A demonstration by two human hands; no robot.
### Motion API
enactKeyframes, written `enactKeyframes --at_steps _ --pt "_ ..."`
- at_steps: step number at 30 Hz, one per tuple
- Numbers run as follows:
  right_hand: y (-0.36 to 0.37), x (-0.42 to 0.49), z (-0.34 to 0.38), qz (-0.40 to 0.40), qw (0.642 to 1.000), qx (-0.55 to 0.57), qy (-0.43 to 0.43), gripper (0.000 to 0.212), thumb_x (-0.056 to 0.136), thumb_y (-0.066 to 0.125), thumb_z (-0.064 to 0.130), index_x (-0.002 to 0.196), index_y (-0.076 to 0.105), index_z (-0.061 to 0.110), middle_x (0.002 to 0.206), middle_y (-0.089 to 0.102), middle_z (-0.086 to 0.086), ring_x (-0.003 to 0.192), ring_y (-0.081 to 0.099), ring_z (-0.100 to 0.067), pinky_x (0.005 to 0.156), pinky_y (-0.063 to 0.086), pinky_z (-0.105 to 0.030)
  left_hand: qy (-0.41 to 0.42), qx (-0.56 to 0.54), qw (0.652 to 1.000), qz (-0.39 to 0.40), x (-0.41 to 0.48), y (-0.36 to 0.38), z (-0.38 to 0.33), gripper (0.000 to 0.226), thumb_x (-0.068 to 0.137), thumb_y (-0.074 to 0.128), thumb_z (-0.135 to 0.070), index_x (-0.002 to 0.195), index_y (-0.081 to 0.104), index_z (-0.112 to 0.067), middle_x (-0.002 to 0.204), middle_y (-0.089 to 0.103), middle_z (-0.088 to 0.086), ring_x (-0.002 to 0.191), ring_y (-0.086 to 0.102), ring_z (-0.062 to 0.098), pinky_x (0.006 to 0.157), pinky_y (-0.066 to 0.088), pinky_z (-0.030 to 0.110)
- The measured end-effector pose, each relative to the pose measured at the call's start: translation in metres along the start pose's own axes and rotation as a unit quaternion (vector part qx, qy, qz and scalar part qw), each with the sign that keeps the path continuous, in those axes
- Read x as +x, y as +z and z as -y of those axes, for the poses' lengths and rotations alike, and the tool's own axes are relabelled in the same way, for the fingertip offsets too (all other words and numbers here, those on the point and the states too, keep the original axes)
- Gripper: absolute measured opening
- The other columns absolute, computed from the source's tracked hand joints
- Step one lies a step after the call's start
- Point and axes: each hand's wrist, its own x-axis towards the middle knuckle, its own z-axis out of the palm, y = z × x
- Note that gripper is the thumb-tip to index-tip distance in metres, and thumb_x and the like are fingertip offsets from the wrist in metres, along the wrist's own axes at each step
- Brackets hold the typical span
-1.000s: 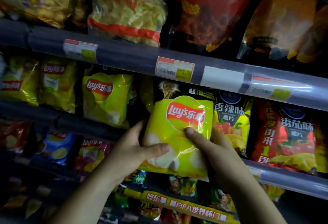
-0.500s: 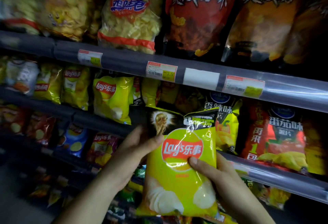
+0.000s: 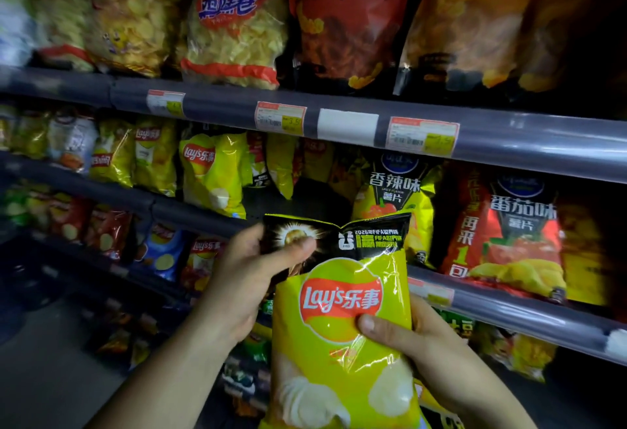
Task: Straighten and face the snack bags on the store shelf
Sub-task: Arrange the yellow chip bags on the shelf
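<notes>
**Yellow Lay's bag held clear of the middle shelf**

Head view: the yellow Lay's bag (image 3: 339,343) is off the shelf. It is held upright in front of the middle shelf's front edge (image 3: 509,306), logo toward the person. The left hand (image 3: 244,286) pinches its black top band near the left corner, thumb on the front. The right hand (image 3: 417,337) grasps the right side, thumb laid under the logo. This two-handed hold probably squares the bag for the dark gap between another Lay's bag (image 3: 210,170) and the spicy-flavour crisp bag (image 3: 393,191). The held bag looks sealed and puffed, its contents hidden. A clear bag (image 3: 234,28) on the upper shelf (image 3: 217,107) shows pale crisps.
</notes>
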Motion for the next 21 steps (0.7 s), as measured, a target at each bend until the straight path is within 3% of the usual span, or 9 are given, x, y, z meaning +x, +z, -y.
enactKeyframes --at_steps 4,8,11,13,14,16,18,20,21 --pt "-0.005 -0.012 -0.002 0.023 1.0 0.006 -0.007 0.064 0.059 0.098 0.035 0.117 0.075 0.019 0.121 0.077 -0.018 0.112 0.074 -0.038 0.095 0.06 -0.048 0.015 -0.01 1.0 -0.017 -0.002 -0.002 -0.006 0.019 0.07 0.073 -0.023 0.082 0.079 -0.009 0.08 0.076 0.01 0.074 0.072 0.02 0.067 0.057 0.029" --pt "-0.008 -0.016 -0.004 0.034 0.999 0.015 -0.005 0.068 0.058 0.097 0.039 0.119 0.074 0.018 0.124 0.075 -0.02 0.115 0.072 -0.04 0.099 0.057 -0.051 -0.017 -0.035 0.999 -0.02 0.001 -0.007 -0.008 0.019 0.079 0.067 -0.021 0.081 0.078 -0.005 0.077 0.076 0.011 0.069 0.072 0.019 0.06 0.059 0.028" --pt "-0.011 -0.013 -0.001 0.038 0.999 0.028 0.002 0.063 0.065 0.094 0.028 0.122 0.072 0.011 0.123 0.074 -0.023 0.113 0.072 -0.042 0.092 0.06 -0.047 -0.068 -0.076 0.994 -0.023 0.007 -0.012 -0.008 0.027 0.09 0.06 -0.018 0.103 0.067 0.005 0.085 0.072 0.017 0.071 0.071 0.024 0.061 0.06 0.031" --pt "-0.012 -0.012 0.002 0.028 0.999 0.04 -0.001 0.051 0.073 0.084 0.015 0.122 0.072 0.004 0.119 0.076 -0.025 0.108 0.075 -0.041 0.082 0.063 -0.04 -0.091 -0.113 0.989 -0.029 0.013 -0.023 -0.007 0.028 0.098 0.051 -0.018 0.099 0.068 0.004 0.082 0.077 0.015 0.07 0.075 0.022 0.061 0.061 0.029" --pt "-0.01 -0.011 0.004 0.021 0.999 0.046 -0.002 0.051 0.071 0.084 0.014 0.12 0.073 0.003 0.117 0.076 -0.025 0.105 0.075 -0.041 0.078 0.064 -0.038 -0.084 -0.128 0.987 -0.048 0.018 -0.032 -0.007 0.031 0.1 0.047 -0.019 0.097 0.07 0.002 0.081 0.078 0.014 0.073 0.077 0.022 0.062 0.062 0.028" --pt "-0.007 -0.008 0.006 0.007 0.998 0.063 0.002 0.071 0.052 0.099 0.022 0.116 0.074 0.004 0.115 0.076 -0.026 0.104 0.076 -0.043 0.076 0.065 -0.04 -0.045 -0.113 0.988 -0.091 0.027 -0.052 -0.007 0.036 0.104 0.042 -0.022 0.101 0.07 0.001 0.088 0.08 0.017 0.092 0.077 0.027 0.074 0.061 0.03" --pt "0.001 -0.001 0.007 -0.025 0.997 0.067 0.001 0.089 0.038 0.104 0.032 0.117 0.073 0.007 0.115 0.077 -0.026 0.103 0.075 -0.044 0.079 0.065 -0.046 -0.045 -0.07 0.993 -0.086 0.03 -0.062 -0.006 0.049 0.106 0.033 -0.034 0.108 0.069 0.0 0.099 0.078 0.02 0.104 0.073 0.032 0.085 0.057 0.036" --pt "0.011 0.009 0.01 -0.071 0.996 0.059 -0.013 0.087 0.038 0.103 0.037 0.115 0.073 0.009 0.112 0.078 -0.025 0.101 0.076 -0.045 0.087 0.061 -0.052 -0.107 -0.026 0.994 -0.02 0.029 -0.057 0.005 0.064 0.099 0.031 -0.056 0.112 0.07 -0.006 0.106 0.078 0.018 0.104 0.073 0.031 0.091 0.054 0.042" --pt "0.017 0.013 0.012 -0.09 0.994 0.056 -0.02 0.081 0.044 0.101 0.037 0.114 0.073 0.009 0.111 0.078 -0.025 0.1 0.076 -0.045 0.09 0.058 -0.054 -0.148 -0.015 0.989 0.018 0.024 -0.049 0.008 0.065 0.09 0.041 -0.067 0.111 0.071 -0.013 0.11 0.077 0.016 0.104 0.073 0.029 0.093 0.054 0.046"
